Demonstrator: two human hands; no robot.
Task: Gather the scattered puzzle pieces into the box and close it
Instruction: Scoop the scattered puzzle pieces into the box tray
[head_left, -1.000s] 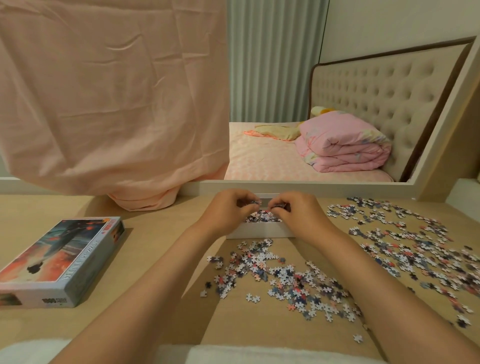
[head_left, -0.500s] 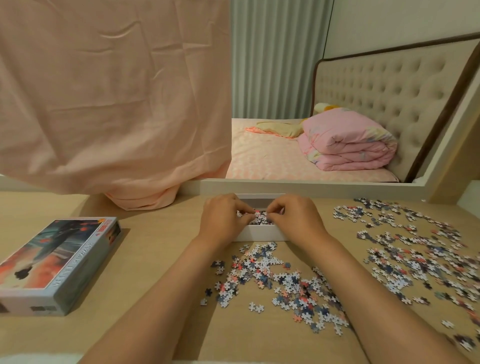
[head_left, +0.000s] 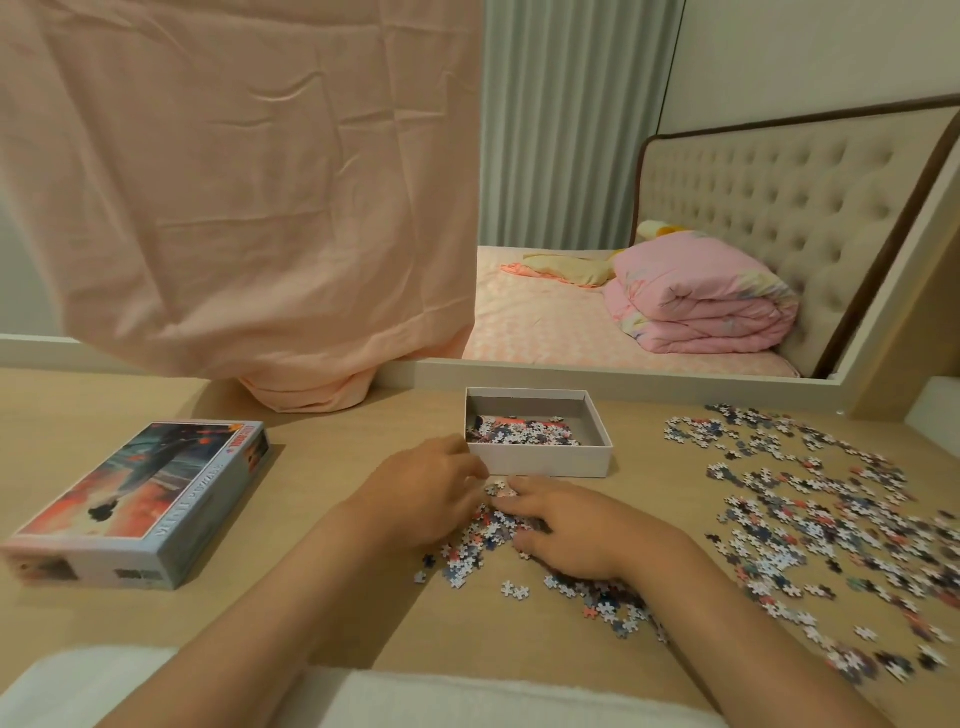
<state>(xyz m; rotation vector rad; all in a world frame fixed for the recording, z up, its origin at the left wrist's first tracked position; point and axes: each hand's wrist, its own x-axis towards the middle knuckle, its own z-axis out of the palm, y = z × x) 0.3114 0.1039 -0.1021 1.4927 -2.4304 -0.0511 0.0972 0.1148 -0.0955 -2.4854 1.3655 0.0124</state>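
Note:
A white open box (head_left: 545, 462) stands at the table's far middle with a heap of puzzle pieces (head_left: 519, 432) inside. Just in front of it lies a small pile of loose pieces (head_left: 483, 540). My left hand (head_left: 421, 499) and my right hand (head_left: 576, 525) rest palm down on that pile, fingers curved over the pieces and close together. Whether either holds pieces is hidden under the palms. A wide scatter of pieces (head_left: 810, 519) covers the table's right side. The printed lid (head_left: 140, 499) lies at the left.
A pink cloth (head_left: 249, 208) hangs over the mirror behind the table and bunches on the tabletop behind the box. The mirror's white frame (head_left: 623, 371) runs along the back edge. A white cloth (head_left: 415, 696) lies at the near edge.
Both hands have come out of the box and dropped onto the pile in front of it. The box interior, earlier covered by the hands, now shows.

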